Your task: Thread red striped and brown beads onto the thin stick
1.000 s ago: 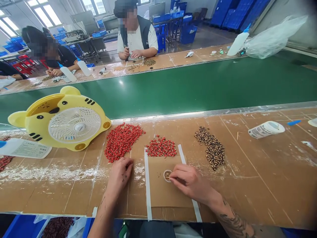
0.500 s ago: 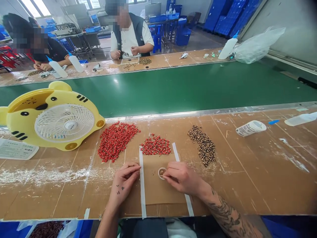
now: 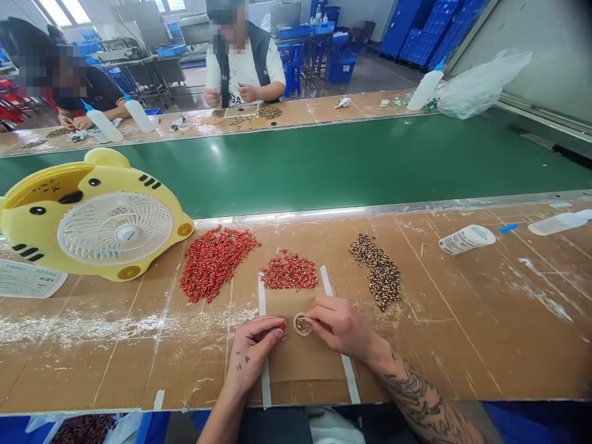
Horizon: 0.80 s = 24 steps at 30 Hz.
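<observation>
My left hand (image 3: pixel 253 351) pinches a small red bead (image 3: pixel 282 327) between thumb and fingers, just left of a small clear round dish (image 3: pixel 303 324). My right hand (image 3: pixel 343 327) is closed at the dish's right rim, and a thin pale stick seems to stick out from its fingertips over the dish; most of it is hidden. Both hands are over a brown cardboard sheet (image 3: pixel 305 364) edged with white tape strips. At its far end lies a small pile of red beads (image 3: pixel 290 271).
A larger red bead pile (image 3: pixel 215 262) lies left, beside a yellow animal-shaped fan (image 3: pixel 115 225). Black-and-gold beads (image 3: pixel 382 271) lie right, then a white bottle (image 3: pixel 467 239) on its side. Beyond runs a green belt (image 3: pixel 324 160); two people sit across it.
My left hand has moved right, from the left tape strip to near the dish, and a red bead now shows in its fingers. My right hand stays almost in place.
</observation>
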{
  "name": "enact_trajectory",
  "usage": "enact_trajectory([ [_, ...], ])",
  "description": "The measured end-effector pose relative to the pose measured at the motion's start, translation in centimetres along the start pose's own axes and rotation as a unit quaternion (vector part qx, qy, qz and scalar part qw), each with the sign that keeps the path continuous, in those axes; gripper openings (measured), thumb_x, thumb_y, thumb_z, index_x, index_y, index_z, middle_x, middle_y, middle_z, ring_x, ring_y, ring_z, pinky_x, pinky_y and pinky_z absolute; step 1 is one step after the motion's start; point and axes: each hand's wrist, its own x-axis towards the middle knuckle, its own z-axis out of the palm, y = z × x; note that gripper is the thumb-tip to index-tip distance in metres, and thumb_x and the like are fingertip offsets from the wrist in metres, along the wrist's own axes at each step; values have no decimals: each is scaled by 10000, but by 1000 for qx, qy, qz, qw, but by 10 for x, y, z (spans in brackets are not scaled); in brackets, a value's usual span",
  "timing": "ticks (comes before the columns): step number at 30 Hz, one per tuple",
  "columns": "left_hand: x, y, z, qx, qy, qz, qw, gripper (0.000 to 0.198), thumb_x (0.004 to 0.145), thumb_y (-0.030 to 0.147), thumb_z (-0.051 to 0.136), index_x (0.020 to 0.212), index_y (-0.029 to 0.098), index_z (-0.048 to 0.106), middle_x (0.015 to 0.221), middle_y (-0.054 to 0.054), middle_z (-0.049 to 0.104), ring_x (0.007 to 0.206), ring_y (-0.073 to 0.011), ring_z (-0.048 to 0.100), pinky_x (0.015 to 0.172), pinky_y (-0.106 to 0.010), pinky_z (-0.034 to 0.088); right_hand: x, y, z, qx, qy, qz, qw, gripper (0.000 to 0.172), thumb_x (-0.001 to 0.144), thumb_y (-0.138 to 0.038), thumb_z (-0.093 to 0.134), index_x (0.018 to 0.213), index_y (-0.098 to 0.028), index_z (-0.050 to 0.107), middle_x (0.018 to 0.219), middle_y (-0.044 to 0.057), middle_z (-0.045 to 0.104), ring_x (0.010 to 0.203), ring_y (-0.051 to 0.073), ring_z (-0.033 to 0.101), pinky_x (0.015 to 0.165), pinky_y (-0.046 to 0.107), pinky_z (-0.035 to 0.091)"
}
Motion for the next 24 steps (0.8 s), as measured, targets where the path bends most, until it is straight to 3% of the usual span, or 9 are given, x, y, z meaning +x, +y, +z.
enact_trajectory([
  [4, 0, 1, 6, -29, 4, -4, 1000, 149, 763, 311, 784, 827, 186, 832, 853, -86, 784, 682, -183, 705, 652, -291, 586, -1, -2, -5, 59, 9, 17, 998, 285, 994, -227, 467, 770, -173, 636, 689, 28, 582, 632, 153, 520, 598, 272, 375],
  [11, -3, 1, 15, -51, 38, -73, 995, 143, 716, 277, 814, 807, 167, 815, 660, -45, 771, 606, -171, 693, 613, -258, 557, -1, -13, -17, 180, 110, 76, 975, 231, 964, -248, 548, 769, -179, 650, 655, 8, 552, 592, 138, 499, 556, 258, 382],
  [24, -7, -4, 16, -85, 19, -92, 992, 126, 726, 241, 808, 824, 164, 824, 665, -44, 781, 594, -151, 685, 606, -218, 527, 4, -19, -4, 212, 114, 83, 967, 211, 946, -234, 576, 756, -177, 648, 648, -7, 536, 591, 127, 487, 554, 252, 352],
])
